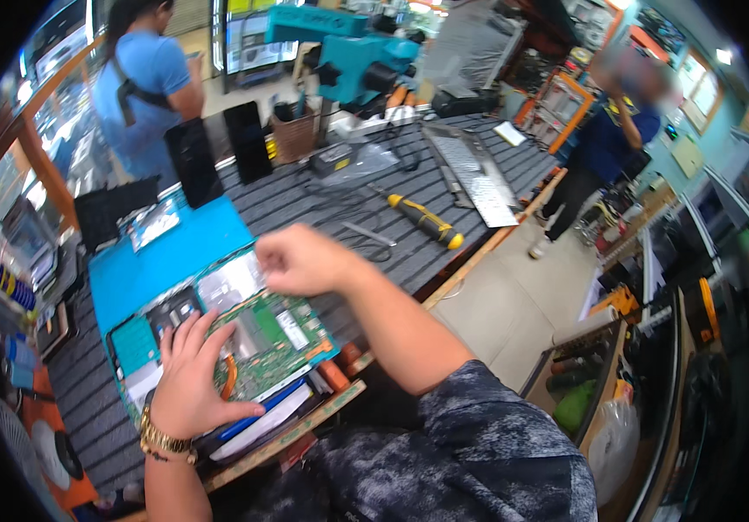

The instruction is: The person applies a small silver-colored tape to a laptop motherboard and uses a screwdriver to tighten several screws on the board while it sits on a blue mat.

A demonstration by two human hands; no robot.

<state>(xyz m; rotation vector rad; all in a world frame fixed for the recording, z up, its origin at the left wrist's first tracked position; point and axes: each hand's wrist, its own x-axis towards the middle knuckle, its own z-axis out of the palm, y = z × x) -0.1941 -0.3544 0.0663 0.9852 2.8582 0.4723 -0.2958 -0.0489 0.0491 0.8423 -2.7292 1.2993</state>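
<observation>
An opened turquoise laptop (135, 270) lies on the ribbed dark mat, showing a green circuit board (266, 344), a pale metal plate and an orange flex cable (230, 378). My left hand (192, 374) spreads its fingers over the board's left part, the thumb along the lower edge. My right hand (300, 261) is closed at the laptop's top right corner by the metal plate (227, 283); what its fingertips hold is hidden. A yellow-and-black screwdriver (422, 222) and a thin grey tool (367, 233) lie to the right of it.
Two dark screens (248, 142), a teal microscope (340, 65), a tool cup (292, 137) and a metal keyboard part (474, 174) stand or lie farther back. A person in light blue (135, 96) is beyond the bench; another in navy (601, 139) stands right. An open drawer (579, 365) sits lower right.
</observation>
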